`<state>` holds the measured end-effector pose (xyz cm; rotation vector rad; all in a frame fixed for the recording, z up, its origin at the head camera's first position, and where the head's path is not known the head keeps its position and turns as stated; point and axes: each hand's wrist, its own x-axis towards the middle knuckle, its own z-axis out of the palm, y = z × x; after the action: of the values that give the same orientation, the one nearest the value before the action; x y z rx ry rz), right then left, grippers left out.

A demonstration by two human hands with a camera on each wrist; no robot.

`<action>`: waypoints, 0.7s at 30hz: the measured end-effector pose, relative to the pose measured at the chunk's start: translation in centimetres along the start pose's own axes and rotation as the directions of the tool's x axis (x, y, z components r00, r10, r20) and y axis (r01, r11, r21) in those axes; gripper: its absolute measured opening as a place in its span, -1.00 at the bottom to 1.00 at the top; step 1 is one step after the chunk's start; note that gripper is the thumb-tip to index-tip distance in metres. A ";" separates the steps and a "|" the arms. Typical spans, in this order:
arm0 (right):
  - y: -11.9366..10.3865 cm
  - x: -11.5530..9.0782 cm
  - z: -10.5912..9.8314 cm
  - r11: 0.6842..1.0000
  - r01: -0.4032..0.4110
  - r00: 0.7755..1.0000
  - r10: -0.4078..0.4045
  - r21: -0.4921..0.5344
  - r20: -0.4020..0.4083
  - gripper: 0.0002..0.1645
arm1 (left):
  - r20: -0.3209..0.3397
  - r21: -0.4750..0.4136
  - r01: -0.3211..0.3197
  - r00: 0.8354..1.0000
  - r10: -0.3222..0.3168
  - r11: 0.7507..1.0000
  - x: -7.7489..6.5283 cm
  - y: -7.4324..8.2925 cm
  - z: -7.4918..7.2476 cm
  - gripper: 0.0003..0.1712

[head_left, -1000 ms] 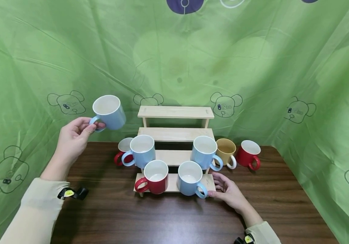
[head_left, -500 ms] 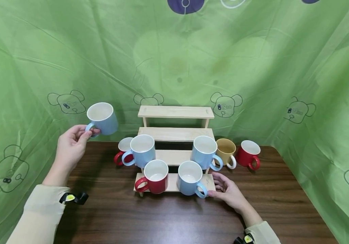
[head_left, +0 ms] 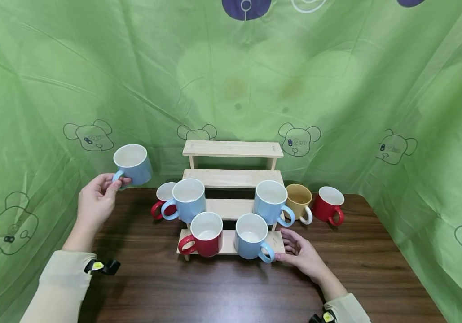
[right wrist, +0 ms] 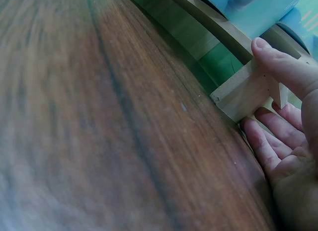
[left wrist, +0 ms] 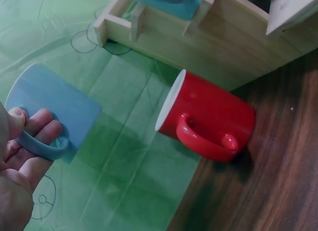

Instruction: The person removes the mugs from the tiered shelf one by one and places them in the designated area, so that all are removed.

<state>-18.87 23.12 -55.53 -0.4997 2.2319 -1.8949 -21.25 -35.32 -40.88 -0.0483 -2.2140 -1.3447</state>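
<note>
In the head view my left hand [head_left: 96, 201] pinches the handle of a light blue mug [head_left: 134, 166], which hangs in the air left of a stepped wooden rack [head_left: 232, 178]. The left wrist view shows thumb and fingers around that blue mug's [left wrist: 54, 104] handle. My right hand [head_left: 301, 253] grips the right end of the rack's lowest step, thumb in front and fingers behind, as the right wrist view shows. A red mug [head_left: 208, 240] and a light blue mug [head_left: 251, 237] stand on the lowest step; two more blue mugs, left [head_left: 190, 202] and right [head_left: 270, 202], stand one step up.
Behind the rack's left side a red mug [head_left: 165, 197] stands on the dark wood table [head_left: 231, 291]. To the right stand a tan mug [head_left: 298, 199] with a white handle and another red mug [head_left: 327, 206]. A green curtain [head_left: 231, 80] encloses the table.
My left hand has lowered the light blue mug and brought it a little to the left. The right hand stays on the rack, and the other mugs keep their places.
</note>
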 end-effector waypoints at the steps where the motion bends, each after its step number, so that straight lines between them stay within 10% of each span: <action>1: 0.0 0.0 0.0 1.000 -0.002 1.000 0.002 -0.001 -0.001 -0.05 | 0.000 -0.001 0.005 1.000 -0.005 1.000 -0.1 -0.2 0.1 -0.73; 21: 0.0 -0.1 0.0 1.000 0.004 1.000 -0.004 -0.005 0.001 -0.03 | -0.015 -0.017 0.115 0.993 -0.115 0.993 -1.4 -4.1 1.3 -0.69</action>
<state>-18.78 23.17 -55.49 -0.5059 2.2371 -1.8906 -21.81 -35.98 -45.30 0.0849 -2.2220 -1.4200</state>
